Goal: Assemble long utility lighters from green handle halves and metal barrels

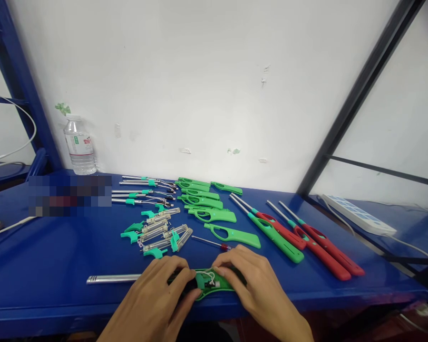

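Close to the table's front edge, an opened green gas lighter shell (224,287) lies between my hands. My left hand (160,294) is closed around its trigger end, where a silver barrel (110,279) sticks out to the left. Inside the shell show a teal trigger piece (200,281), a small black part and a thin white wire (211,274). My right hand (257,282) pinches at the shell's upper edge beside the wire, covering the handle end. A screwdriver (209,242) with a red handle rests just beyond my right fingers.
Behind my hands lie clear fuel tanks (155,232) with teal triggers, barrels with wires (142,193) and green shell halves (235,235). Red and green lighters (319,251) lie at right. A water bottle (79,147) and a power strip (358,216) stand at the sides.
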`<state>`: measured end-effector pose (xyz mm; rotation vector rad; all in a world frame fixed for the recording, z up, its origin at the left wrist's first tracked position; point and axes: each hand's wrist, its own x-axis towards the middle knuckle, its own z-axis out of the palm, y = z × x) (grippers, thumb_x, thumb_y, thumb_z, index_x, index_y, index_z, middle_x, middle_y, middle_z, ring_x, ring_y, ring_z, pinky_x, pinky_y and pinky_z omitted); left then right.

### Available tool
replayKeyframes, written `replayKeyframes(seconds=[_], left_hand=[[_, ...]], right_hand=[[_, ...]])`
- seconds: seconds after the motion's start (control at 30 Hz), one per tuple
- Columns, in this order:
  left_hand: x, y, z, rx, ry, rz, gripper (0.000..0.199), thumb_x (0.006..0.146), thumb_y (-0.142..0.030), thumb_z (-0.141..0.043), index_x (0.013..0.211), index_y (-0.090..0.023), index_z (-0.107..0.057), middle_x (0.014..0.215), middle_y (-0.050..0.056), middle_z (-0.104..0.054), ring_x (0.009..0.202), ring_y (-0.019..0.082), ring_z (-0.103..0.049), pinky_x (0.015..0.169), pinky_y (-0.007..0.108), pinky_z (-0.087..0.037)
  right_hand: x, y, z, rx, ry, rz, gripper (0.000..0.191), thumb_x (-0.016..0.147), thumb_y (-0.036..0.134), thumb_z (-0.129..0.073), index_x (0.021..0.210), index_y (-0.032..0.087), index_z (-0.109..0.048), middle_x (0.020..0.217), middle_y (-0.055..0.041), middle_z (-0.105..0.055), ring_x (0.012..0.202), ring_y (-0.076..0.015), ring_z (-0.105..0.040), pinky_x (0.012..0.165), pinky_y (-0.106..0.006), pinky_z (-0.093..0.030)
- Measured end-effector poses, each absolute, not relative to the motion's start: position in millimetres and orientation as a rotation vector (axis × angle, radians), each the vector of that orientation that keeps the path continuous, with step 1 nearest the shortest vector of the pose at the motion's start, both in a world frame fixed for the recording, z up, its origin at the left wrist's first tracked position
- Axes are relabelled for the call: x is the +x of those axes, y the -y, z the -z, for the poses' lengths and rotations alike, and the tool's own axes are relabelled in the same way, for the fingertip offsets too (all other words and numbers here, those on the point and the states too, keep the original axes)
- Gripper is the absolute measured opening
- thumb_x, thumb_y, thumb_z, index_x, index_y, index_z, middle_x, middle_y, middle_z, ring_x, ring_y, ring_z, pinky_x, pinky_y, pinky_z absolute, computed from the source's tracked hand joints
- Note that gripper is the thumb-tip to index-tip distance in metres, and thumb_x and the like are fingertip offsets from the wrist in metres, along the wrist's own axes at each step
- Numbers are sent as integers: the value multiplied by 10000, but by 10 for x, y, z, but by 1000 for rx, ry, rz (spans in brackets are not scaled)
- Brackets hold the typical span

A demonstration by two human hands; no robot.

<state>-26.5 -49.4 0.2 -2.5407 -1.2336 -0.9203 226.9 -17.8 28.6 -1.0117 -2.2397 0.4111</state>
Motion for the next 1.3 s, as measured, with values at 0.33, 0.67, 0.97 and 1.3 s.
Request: replayKeyframes(seconds=[0.33, 0.67, 0.97, 1.3], left_hand=[[-265, 497, -19, -2558, 1247, 898, 154, 1119, -222, -505, 1212, -270, -620, 1139, 38, -723, 1000, 256, -740, 884, 406, -656], [-255, 513, -38, -2551, 1241, 954, 148, 1112, -233, -532, 1226, -281, -614, 1134, 32, -726, 997, 251, -739, 850, 379, -646], [-239, 498, -69, -2544, 1249, 973, 152, 1112, -225, -511, 1202, -282, -620, 1109, 28, -733, 965, 247, -747, 829, 377, -647], [-181, 446, -105, -2477, 1191, 1161, 186, 1164, -337, -479, 1199, -284, -654, 1063, 18, -750, 941, 219, -762, 810, 333, -644]], right_hand=[[2265, 178, -297, -1020, 2239, -426, 132, 1134, 190, -606, 1069, 275, -683, 1010, 47, -782, 912, -171, -728, 897, -299, -473], [2275, 178, -287, -1001, 2224, -450, 135, 1133, 199, -609, 1063, 272, -697, 1019, 37, -784, 924, -182, -709, 862, -300, -468], [2267, 173, -289, -1004, 2210, -463, 131, 1127, 208, -625, 1064, 284, -711, 1034, 45, -792, 938, -183, -711, 881, -306, -467], [2261, 185, -290, -1042, 2205, -455, 98, 1129, 241, -630, 1096, 301, -701, 1049, 48, -771, 964, -188, -702, 907, -314, -476]])
